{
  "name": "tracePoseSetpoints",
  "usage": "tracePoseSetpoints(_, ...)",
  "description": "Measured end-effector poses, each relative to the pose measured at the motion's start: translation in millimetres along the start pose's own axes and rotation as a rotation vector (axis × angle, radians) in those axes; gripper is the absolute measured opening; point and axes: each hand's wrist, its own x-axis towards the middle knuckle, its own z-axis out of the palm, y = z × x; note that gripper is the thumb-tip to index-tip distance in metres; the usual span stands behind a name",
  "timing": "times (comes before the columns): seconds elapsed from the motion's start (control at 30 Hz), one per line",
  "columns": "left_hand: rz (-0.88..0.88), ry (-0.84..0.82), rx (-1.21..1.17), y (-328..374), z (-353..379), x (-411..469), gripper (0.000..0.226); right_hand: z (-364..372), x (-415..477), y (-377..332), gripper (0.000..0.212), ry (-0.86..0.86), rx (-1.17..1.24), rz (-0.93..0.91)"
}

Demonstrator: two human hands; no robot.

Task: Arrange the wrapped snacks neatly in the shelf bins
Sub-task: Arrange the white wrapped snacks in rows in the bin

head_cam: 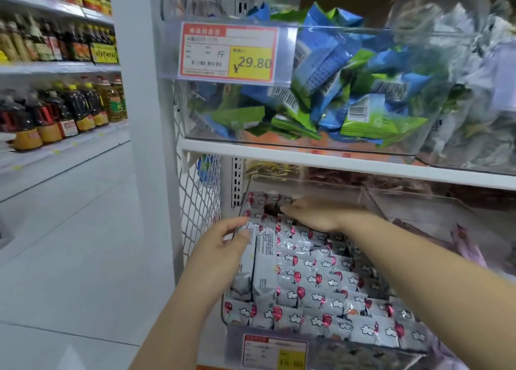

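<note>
Silver balloon-printed wrapped snacks [321, 280] in clear plastic bin [233, 339]: left hand [223, 246] fingers gripping some upright, right hand [315, 213] fingers straight, resting atop.

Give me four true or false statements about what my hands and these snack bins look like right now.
1. The left hand grips white packets in the lower bin. True.
2. The right hand holds a bottle. False: it reaches, fingers straight, over packets at the bin's back.
3. The upper bin holds blue and green packets. True.
4. Its price tag reads 19.80. False: it reads 29.80.
</note>
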Motion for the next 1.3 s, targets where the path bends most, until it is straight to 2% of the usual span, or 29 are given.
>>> tracePoseSetpoints(0.07,0.006,-0.008,0.017,-0.3,-2.4,-1.3,0.023,1.2,-11.7,1.4,0.049,0.083,-0.017,-0.046)
tracePoseSetpoints(0.17,-0.003,-0.007,0.022,-1.1,-5.0,-4.3,0.022,6.4,-34.7,-1.7,0.04,0.193,-0.09,-0.17)
tracePoseSetpoints(0.3,-0.005,0.011,0.014,-1.6,-7.7,-8.7,0.022,16.9,-70.9,-20.2,0.036,0.316,-0.043,-0.433)
tracePoseSetpoints(0.4,0.025,0.008,0.046,-1.0,-9.0,-10.5,0.024,31.4,-89.7,-34.9,0.042,0.298,-0.156,-0.649)
tracePoseSetpoints(0.47,0.039,0.004,0.048,-0.2,-9.2,-11.7,0.026,39.6,-91.0,-39.0,0.047,0.282,-0.233,-0.73)
tracePoseSetpoints(0.7,0.048,0.007,0.04,0.8,-9.8,-13.0,0.024,41.3,-93.3,-33.9,0.029,0.36,-0.271,-0.735)
tracePoseSetpoints(0.83,0.05,-0.005,0.107,1.3,-8.5,-12.0,0.025,36.2,-94.6,-29.8,0.031,0.347,-0.294,-0.705)
tracePoseSetpoints(1.0,0.241,0.047,0.304,10.2,-8.6,-16.3,0.021,21.4,-99.1,-20.9,0.03,0.264,-0.014,-0.498)
tracePoseSetpoints(1.13,0.354,-0.131,0.395,22.9,-5.5,-23.2,0.03,12.6,-103.8,-14.7,0.028,0.269,0.135,-0.458)
tracePoseSetpoints(1.2,0.365,-0.187,0.417,26.3,-1.9,-27.2,0.042,10.2,-108.8,-14.7,0.025,0.289,0.259,-0.449)
tracePoseSetpoints(1.3,0.331,-0.171,0.326,31.6,3.2,-32.4,0.031,9.9,-116.1,-10.7,0.028,0.356,0.435,-0.407)
